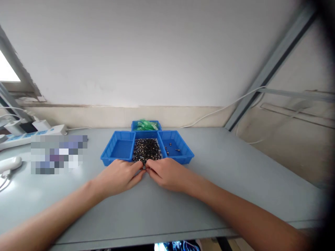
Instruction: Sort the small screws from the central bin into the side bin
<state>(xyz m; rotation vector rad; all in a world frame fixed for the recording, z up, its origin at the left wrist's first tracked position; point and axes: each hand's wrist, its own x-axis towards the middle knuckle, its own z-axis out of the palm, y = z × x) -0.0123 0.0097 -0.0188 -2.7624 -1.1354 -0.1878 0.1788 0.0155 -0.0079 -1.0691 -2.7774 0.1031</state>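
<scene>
My left hand and my right hand meet at the front edge of the middle blue bin, their fingertips pinched close together. Whatever small piece lies between the fingers is too small to make out. Behind the fingertips, a heap of small dark and brassy metal parts fills the middle bin. To the right, a blue bin holds a few loose metal parts on its floor. A third blue bin stands to the left, its visible floor bare.
Behind the middle bin, another blue bin holds a green plastic bag. A power strip with plugs and a white device with a cable lie at the left. A metal post rises at the back right.
</scene>
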